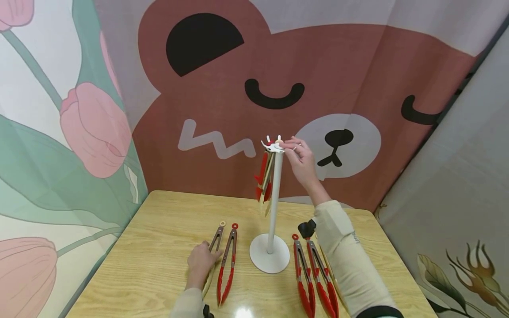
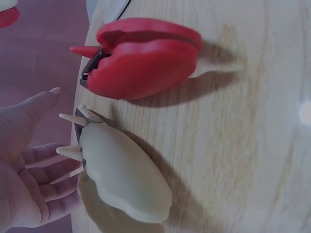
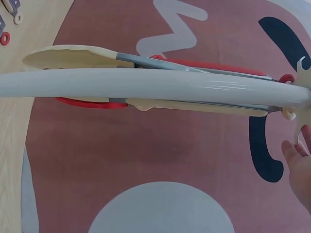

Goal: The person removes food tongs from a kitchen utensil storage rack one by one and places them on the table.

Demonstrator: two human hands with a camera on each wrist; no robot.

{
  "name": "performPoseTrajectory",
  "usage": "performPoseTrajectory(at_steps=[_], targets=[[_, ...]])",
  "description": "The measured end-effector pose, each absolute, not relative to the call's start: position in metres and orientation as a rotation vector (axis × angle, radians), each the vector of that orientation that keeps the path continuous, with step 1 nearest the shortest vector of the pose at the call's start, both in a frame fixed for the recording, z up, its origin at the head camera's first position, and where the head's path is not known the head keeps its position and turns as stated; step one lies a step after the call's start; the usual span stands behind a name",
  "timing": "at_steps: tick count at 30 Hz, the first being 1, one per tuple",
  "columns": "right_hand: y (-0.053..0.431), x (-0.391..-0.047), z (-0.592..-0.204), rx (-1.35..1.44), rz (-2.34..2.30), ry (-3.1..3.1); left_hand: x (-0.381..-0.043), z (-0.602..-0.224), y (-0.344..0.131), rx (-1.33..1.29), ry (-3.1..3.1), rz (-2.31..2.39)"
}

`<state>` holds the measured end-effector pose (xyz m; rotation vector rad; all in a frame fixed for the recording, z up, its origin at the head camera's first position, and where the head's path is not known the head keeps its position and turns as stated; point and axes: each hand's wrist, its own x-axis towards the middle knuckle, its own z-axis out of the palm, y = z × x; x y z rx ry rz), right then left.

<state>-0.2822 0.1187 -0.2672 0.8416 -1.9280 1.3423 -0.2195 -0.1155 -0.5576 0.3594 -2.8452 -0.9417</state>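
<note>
A white stand (image 1: 276,198) rises from a round base, with hooks at its top. Several red and cream tongs (image 1: 264,179) hang from its far left side. Up at the hooks, my right hand (image 1: 301,161) pinches one white hook (image 3: 300,131) between thumb and fingers. My left hand (image 1: 200,263) is low at the table's left, beside cream-tipped tongs (image 2: 124,170). Its thumb stands apart and its fingers are loosely extended near the tongs' metal part; whether they touch is hard to tell. Red-tipped tongs (image 1: 228,265) lie just right of these.
Right of the base lie red tongs (image 1: 304,278) and another red pair (image 1: 323,282), with a cream pair partly hidden by my right sleeve (image 1: 350,256). Everything rests on a light wooden table (image 1: 139,256). A bear-print curtain (image 1: 207,110) hangs close behind it.
</note>
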Motion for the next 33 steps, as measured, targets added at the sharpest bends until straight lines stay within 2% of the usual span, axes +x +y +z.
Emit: performPoseTrajectory(at_steps=[26, 33], targets=[[0.121, -0.281, -0.263, 0.812, 1.342, -2.009, -0.212, -0.524, -0.107, -0.055, -2.615, -1.066], [0.127, -0.296, -0.270, 0.830, 1.341, -1.982, -0.212, -0.522, -0.105, -0.116, -2.567, -1.102]])
